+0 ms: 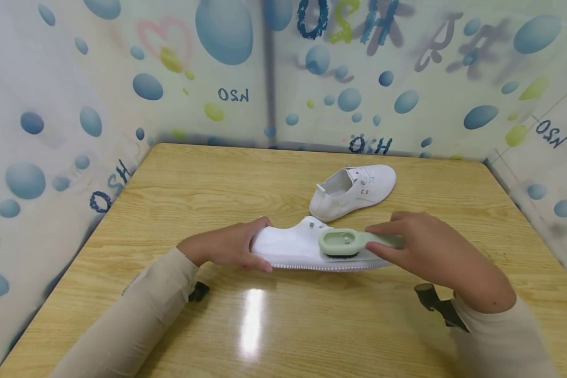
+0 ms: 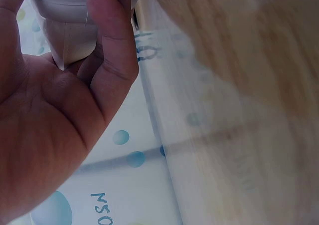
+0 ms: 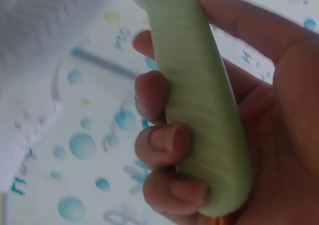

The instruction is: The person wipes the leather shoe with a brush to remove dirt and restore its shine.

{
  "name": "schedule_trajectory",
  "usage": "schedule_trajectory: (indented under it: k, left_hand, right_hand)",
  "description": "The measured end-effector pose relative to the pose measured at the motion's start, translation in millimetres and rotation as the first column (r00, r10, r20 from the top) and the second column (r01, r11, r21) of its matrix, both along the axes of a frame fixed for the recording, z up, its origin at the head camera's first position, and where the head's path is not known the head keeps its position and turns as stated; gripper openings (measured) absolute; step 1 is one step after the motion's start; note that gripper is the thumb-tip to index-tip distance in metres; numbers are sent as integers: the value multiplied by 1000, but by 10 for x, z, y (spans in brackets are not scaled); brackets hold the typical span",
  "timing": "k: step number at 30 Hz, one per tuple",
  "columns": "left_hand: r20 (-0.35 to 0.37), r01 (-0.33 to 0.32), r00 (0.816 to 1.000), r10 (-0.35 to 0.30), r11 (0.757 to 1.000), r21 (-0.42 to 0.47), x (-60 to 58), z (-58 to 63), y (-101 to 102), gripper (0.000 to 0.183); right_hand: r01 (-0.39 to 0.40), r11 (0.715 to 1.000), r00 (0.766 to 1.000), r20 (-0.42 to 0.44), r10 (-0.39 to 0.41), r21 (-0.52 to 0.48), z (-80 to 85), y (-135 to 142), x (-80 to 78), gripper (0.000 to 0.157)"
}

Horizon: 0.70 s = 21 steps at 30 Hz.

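A white shoe (image 1: 288, 245) is held over the table, its sole edge toward me. My left hand (image 1: 233, 244) grips one end of it; in the left wrist view the fingers (image 2: 117, 45) curl round the shoe's end (image 2: 67, 35). My right hand (image 1: 425, 249) holds a pale green shoe brush (image 1: 342, 241) by its handle, the dark bristles against the shoe's side. In the right wrist view several fingers wrap round the green handle (image 3: 199, 100), and the shoe's ridged sole (image 3: 45, 30) is blurred nearby. The far end of the shoe is hidden behind the right hand.
A second white shoe (image 1: 354, 191) with laces stands on the wooden table (image 1: 208, 184), just behind the held one. Walls (image 1: 274, 79) printed with blue and green drops close off the back and both sides. Dark straps (image 1: 439, 307) hang at the wrists.
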State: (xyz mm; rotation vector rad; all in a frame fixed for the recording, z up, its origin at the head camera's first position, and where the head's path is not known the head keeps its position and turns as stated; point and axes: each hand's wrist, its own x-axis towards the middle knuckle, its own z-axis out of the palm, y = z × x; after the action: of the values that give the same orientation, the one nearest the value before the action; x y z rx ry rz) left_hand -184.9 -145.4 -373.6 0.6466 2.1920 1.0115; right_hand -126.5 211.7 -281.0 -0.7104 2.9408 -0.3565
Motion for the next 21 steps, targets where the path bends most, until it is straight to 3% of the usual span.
schedule_trajectory:
  k: [6,16,21]
  left_hand:
    - [2,1,1000,-1,1000,0,0,0,1,65]
    - [-1,-4,1000,4,1000,8,7,-12,-3,65]
    - [1,-1,1000,1,1000,12,2,-12,3,65]
  right_hand:
    - [30,999,999,-33,-29,22,28,65,12,32]
    - [-90,991,994,-78,83,-97,-314,-454,18,33]
    - [-68,996,997,-51,65,-59,-243,-369,15,34]
